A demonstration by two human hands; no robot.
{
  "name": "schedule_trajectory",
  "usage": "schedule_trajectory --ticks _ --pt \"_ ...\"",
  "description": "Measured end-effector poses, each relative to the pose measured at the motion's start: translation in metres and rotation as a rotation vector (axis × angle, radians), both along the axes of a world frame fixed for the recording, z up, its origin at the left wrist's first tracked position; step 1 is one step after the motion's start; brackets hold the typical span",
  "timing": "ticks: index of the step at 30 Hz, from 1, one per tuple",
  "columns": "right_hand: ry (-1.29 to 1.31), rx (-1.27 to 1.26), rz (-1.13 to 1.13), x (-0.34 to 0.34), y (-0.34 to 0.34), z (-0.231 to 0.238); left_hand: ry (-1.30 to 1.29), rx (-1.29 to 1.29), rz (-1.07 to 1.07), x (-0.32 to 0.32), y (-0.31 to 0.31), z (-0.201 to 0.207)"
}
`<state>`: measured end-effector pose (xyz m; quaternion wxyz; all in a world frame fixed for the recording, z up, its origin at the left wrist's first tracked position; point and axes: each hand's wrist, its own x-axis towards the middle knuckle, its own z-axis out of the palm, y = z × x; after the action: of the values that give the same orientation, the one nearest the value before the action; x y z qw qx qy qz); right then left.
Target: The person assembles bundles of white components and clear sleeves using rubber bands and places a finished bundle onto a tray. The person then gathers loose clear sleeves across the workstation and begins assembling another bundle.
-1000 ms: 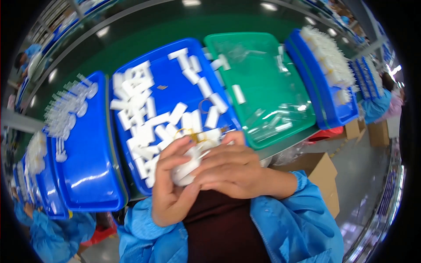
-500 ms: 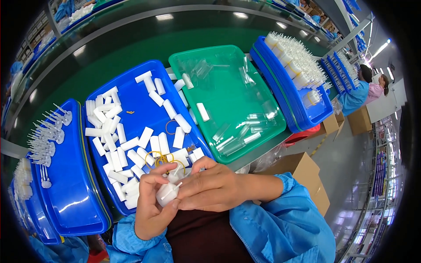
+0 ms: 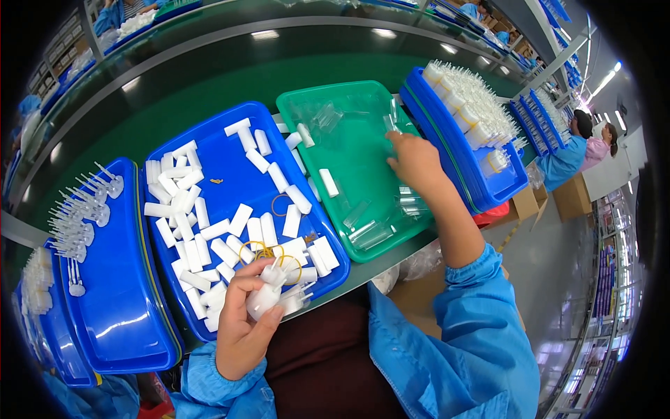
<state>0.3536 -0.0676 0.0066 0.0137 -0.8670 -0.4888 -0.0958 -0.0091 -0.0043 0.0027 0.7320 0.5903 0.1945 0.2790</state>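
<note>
My left hand (image 3: 241, 321) is closed round several white plastic pieces with thin stems (image 3: 269, 293), above the near edge of a blue tray. White cylinders (image 3: 188, 255) lie scattered in that blue tray (image 3: 230, 153), with yellow rubber bands (image 3: 259, 253) near my left fingers. My right hand (image 3: 417, 164) is over the green tray (image 3: 328, 167), thumb and forefinger apart. Its fingertips are nearest to the clear plastic tubes (image 3: 393, 115) by the tray's far right side; nothing shows in its grasp. More clear tubes (image 3: 373, 234) lie along the near side.
At right, stacked blue trays (image 3: 453, 171) hold banded bundles of white stemmed pieces (image 3: 471, 98). On the left, another blue tray (image 3: 118, 279) carries stemmed pieces (image 3: 80, 216). Cardboard boxes (image 3: 576, 195) stand on the floor at right. Beyond the trays runs a green surface (image 3: 209, 77).
My right hand has left my left hand and moved forward and right, over the green tray. My left hand still grips the white stemmed pieces in nearly the same place.
</note>
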Motion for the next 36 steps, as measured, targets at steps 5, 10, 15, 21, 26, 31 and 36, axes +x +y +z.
schedule_trajectory --ticks 5,10,15,21,26,31,36 --pt "0.091 -0.025 0.096 -0.006 0.005 -0.003 0.036 0.007 0.031 0.000 0.000 0.002" --pt "0.238 0.109 0.247 -0.017 0.000 -0.004 0.052 0.053 0.026 0.002 0.004 0.001" --pt "0.546 0.208 0.199 -0.064 -0.002 0.017 0.094 0.145 0.048 0.000 0.005 0.000" --pt "1.281 0.622 0.350 -0.123 -0.005 0.017 0.142 0.220 0.113 0.005 0.005 -0.003" --pt "1.678 0.635 0.435 -0.156 -0.005 0.014 0.175 0.274 0.185 0.003 0.004 0.001" --pt "1.894 0.668 0.528 -0.170 -0.003 0.012 0.219 0.332 0.227 0.000 0.003 0.000" --pt "1.671 0.706 0.510 -0.186 -0.002 0.011 0.223 0.367 0.248 -0.005 0.002 0.000"
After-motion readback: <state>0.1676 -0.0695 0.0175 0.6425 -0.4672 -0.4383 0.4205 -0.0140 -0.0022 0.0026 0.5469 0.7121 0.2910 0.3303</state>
